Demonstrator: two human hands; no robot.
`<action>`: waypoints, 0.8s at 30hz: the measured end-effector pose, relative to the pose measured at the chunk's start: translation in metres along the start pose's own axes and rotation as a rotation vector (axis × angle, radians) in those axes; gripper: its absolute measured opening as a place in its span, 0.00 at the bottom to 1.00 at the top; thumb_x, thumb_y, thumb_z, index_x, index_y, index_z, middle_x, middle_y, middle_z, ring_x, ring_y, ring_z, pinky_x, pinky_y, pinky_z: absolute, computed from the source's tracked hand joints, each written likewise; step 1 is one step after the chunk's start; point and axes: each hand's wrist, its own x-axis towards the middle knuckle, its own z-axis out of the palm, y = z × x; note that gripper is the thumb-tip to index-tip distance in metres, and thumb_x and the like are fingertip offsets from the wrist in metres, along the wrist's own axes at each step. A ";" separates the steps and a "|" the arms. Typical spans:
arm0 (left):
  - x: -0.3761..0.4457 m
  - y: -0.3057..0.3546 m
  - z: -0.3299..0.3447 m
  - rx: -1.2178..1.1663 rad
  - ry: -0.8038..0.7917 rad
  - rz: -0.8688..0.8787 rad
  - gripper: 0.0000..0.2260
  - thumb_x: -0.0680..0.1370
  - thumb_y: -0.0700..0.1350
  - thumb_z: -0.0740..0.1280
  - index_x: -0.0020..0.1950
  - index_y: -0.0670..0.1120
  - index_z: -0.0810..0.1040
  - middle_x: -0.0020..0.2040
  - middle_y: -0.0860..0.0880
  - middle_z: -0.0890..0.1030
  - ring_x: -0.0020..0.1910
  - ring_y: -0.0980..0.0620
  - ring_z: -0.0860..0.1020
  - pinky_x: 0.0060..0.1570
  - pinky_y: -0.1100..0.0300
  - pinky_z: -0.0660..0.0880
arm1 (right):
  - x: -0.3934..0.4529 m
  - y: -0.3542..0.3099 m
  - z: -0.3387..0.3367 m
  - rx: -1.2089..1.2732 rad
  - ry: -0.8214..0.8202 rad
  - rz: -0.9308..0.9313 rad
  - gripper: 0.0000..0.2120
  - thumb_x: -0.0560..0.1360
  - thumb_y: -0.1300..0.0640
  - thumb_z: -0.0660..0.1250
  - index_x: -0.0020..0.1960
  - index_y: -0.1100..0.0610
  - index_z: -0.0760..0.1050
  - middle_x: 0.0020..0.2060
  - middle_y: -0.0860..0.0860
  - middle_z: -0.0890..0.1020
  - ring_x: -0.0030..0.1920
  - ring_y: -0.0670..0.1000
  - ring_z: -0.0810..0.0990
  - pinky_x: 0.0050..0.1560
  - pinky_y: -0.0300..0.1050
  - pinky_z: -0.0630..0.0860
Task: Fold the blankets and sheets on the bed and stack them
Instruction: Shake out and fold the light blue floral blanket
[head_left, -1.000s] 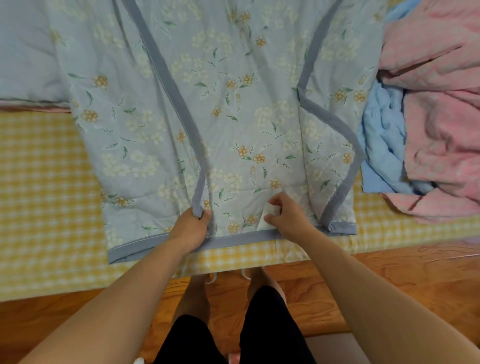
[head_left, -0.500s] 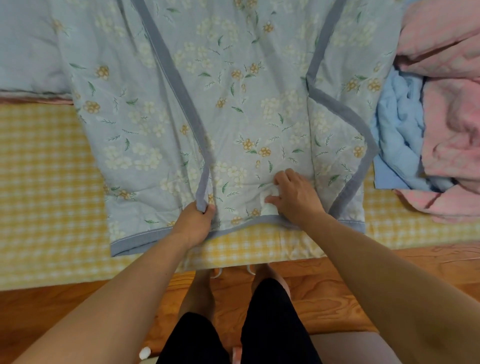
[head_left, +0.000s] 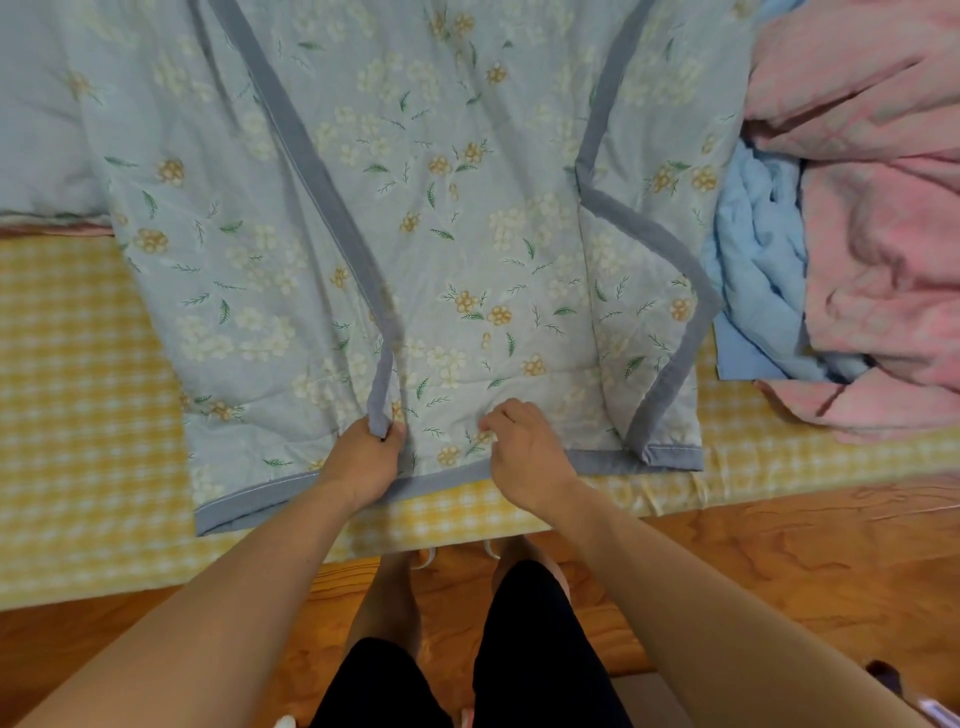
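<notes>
Change in the right hand: half a second before, the right hand (head_left: 527, 457) lay on a small white tag near the quilt's lower edge, with the fingers reaching forward; now the tag was hidden, and the fingers were curled and bunched on the fabric just above the grey border.
Change in the left hand: the left hand (head_left: 366, 460) kept its pinch on the same grey corner as before, in nearly the same place.
Change in the quilt: its folds lay much as they had a moment earlier.
Quilt: a pale blue quilt (head_left: 467, 234) printed with cream and orange flowers lay spread across the near part of the bed, both long sides folded inward so that the grey border (head_left: 322, 187) ran in two slanting lines over the top.
Left hand grip: thumb and fingers were closed on the lower corner of the left folded flap.
Right hand grip: the fingers pinched the quilt's cloth beside the left hand; the two hands were near but not touching.
Bed: a yellow and white checked sheet (head_left: 78, 364) covered the mattress, showing to the left of and below the quilt.
Pile at right: a crumpled light blue sheet (head_left: 758, 270) lay just beside the quilt's right edge, with a pink blanket (head_left: 883, 208) heaped against it farther right.
Floor: orange-brown wood floor (head_left: 779, 561) ran along the bed's near edge, with the person's legs in black shorts standing there.
</notes>
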 end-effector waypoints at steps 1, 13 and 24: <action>0.000 0.001 -0.001 -0.007 0.000 0.001 0.21 0.86 0.54 0.56 0.38 0.44 0.71 0.30 0.46 0.73 0.28 0.50 0.70 0.30 0.56 0.63 | 0.002 -0.002 -0.013 0.055 -0.036 0.043 0.18 0.74 0.69 0.61 0.59 0.56 0.80 0.56 0.52 0.79 0.58 0.55 0.75 0.63 0.53 0.73; -0.040 0.016 -0.034 -0.312 0.475 0.135 0.12 0.84 0.50 0.62 0.44 0.46 0.70 0.40 0.43 0.76 0.36 0.45 0.76 0.32 0.54 0.69 | 0.031 0.071 -0.179 1.051 0.693 1.019 0.34 0.76 0.55 0.71 0.78 0.57 0.62 0.64 0.56 0.77 0.56 0.55 0.80 0.51 0.45 0.79; -0.192 0.049 -0.165 -0.396 0.384 0.404 0.08 0.82 0.45 0.65 0.46 0.41 0.75 0.39 0.38 0.78 0.34 0.42 0.74 0.33 0.55 0.68 | -0.062 -0.154 -0.265 1.672 0.358 0.360 0.09 0.81 0.70 0.59 0.48 0.63 0.76 0.40 0.52 0.84 0.39 0.43 0.84 0.41 0.33 0.79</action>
